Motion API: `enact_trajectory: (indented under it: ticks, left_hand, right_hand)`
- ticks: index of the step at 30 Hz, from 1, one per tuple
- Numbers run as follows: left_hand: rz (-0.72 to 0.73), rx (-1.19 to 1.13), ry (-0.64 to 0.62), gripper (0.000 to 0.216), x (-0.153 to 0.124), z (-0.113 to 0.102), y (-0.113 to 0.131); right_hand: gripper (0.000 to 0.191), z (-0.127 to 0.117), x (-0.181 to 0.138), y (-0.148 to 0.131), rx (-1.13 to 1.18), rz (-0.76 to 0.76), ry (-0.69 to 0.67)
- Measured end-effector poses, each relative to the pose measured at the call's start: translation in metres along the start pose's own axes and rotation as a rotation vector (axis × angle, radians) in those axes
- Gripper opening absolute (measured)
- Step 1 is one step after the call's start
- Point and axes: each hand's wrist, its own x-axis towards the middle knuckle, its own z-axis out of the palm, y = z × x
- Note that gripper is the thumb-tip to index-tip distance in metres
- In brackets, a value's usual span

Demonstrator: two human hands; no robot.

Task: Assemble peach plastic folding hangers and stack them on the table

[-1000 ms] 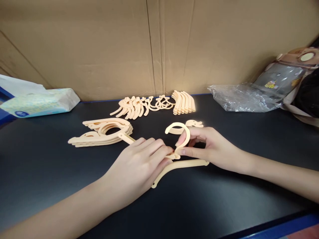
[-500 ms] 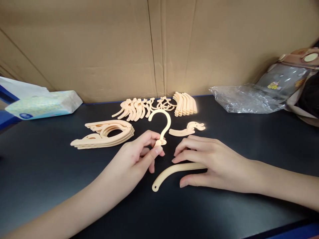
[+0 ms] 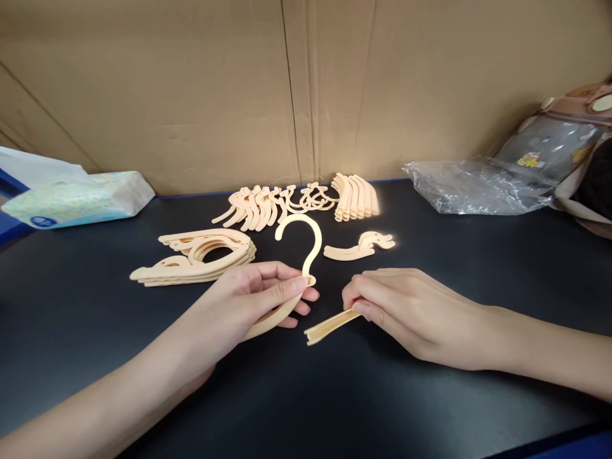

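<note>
Between thumb and fingers, my left hand (image 3: 248,296) grips a cream plastic hanger hook (image 3: 315,245), its curve pointing up. A curved hanger arm (image 3: 268,325) runs from the hook's base down under the palm, partly covered by the hand. To the right, my right hand (image 3: 406,312) pinches another hanger arm (image 3: 329,326), turned so its grooved side shows. That arm's free end points left toward the hook, apart from it. Behind my left hand lies a stack of folded hangers (image 3: 224,261).
Small hanger parts (image 3: 377,241) lie beyond my right hand. Farther back sit a row of hanger pieces (image 3: 253,207) and a bundle of hanger arms (image 3: 356,197). A tissue pack (image 3: 90,197) is at left; a clear plastic bag (image 3: 473,188) and a bottle (image 3: 540,146) are at right.
My right hand has closed on the hanger arm and turned it on its side. My left hand has tilted the hook, shifting it slightly left, and the curved arm below it now shows.
</note>
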Motion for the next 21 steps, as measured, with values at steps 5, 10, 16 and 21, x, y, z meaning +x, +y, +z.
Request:
enact_trajectory:
  ticks: [5,10,16,21]
  left_hand:
    - [0.012,0.046,0.012,0.025,-0.0004,0.0010,0.0010]
    - [0.031,0.050,0.002,0.019,-0.0025,0.0024,0.0030]
    - [0.032,0.069,-0.055,0.020,-0.0040,0.0027,0.0048]
    - [-0.025,0.075,-0.073,0.029,-0.0027,0.0017,0.0050]
  right_hand:
    - [0.021,0.0014,-0.0025,0.0031,-0.054,0.015,0.009]
    - [0.033,0.0010,-0.0012,0.0060,-0.072,0.018,0.071]
    - [0.035,0.0025,-0.0014,0.0064,-0.227,-0.039,0.125]
    - [0.035,0.0033,-0.0029,0.0061,-0.323,-0.068,0.157]
